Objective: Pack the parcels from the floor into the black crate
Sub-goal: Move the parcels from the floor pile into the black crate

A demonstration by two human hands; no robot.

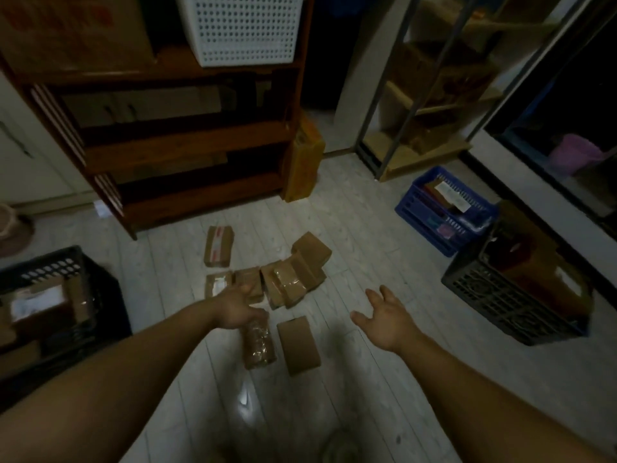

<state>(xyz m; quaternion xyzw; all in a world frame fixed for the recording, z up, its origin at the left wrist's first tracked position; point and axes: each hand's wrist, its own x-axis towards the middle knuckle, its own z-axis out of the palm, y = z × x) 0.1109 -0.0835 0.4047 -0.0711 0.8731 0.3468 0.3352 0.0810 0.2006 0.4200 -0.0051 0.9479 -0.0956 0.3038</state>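
Note:
Several brown parcels lie on the pale floor: a loose pile [295,277], a single one with red tape [218,246] behind it, and a plain box [298,344] nearest me. My left hand [233,310] reaches down and grips the top end of a tape-wrapped parcel [259,345] beside the plain box. My right hand [384,317] hovers over bare floor to the right, fingers spread and holding nothing. A black crate [56,265] with parcels inside stands at the left. A second black crate [500,302], also holding boxes, stands at the right.
A dark wooden shelf unit [187,145] stands behind the parcels, with a white perforated basket [240,28] on top and a yellow box [302,162] leaning on its side. A blue crate [417,205] with items sits back right, near a metal rack [417,105].

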